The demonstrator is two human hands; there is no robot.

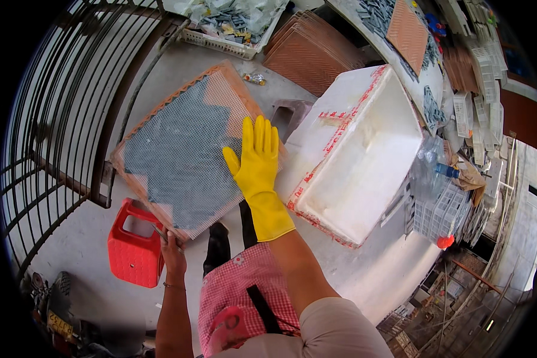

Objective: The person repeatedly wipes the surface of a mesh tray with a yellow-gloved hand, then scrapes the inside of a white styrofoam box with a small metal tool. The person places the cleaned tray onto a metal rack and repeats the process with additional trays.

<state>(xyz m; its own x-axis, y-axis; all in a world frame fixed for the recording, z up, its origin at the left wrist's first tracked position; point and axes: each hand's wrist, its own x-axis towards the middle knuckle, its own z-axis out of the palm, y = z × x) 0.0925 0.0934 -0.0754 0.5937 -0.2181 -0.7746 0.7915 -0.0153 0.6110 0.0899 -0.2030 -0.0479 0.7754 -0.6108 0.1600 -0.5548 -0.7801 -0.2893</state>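
A square orange-brown tray (138, 132) lies at a slant in front of me, with a white mesh (235, 95) over it. Through the mesh shows a wide patch of blue-grey pieces (182, 149), too fine to tell apart. My right hand (258, 152), in a yellow rubber glove, rests palm down on the tray's right side, fingers stretched out. At the near corner my bare left hand (173, 253) is closed around the tray's edge. A thin dark piece sticks out beside its fingers; I cannot tell what it is.
Left of the near corner stands a red plastic stool (135, 262). A white foam box (364, 161) sits tilted at the right. Behind are stacked brown trays (307, 56) and a white crate (221, 45) of grey pieces. Black metal bars (59, 119) run along the left.
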